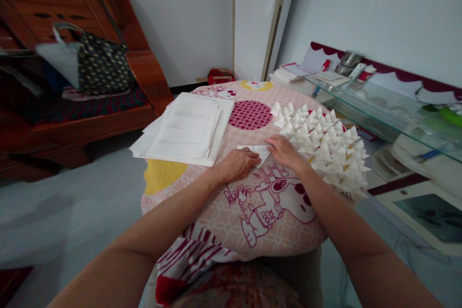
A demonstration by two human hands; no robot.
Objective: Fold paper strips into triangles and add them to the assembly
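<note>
A small folded piece of white paper [263,153] lies on the round table between my hands. My left hand [237,163] rests over its left side, fingers curled together and pressing on it. At its upper right edge, my right hand [285,151] has the paper between thumb and fingers. The fingertips are small in view, so the exact grip is hard to see. Just right of my right hand stand rows of pointed, folded white paper pieces [325,142]. A stack of white paper sheets [184,127] lies to the left, beyond my left hand.
A pink patterned cloth [231,224] with cartoon figures covers the table. On the right runs a glass-topped cabinet [390,110] bearing papers, cups and other items. A wooden bench [140,72] with bags [103,62] stands at left, and a tall white air conditioner [252,24] at the back.
</note>
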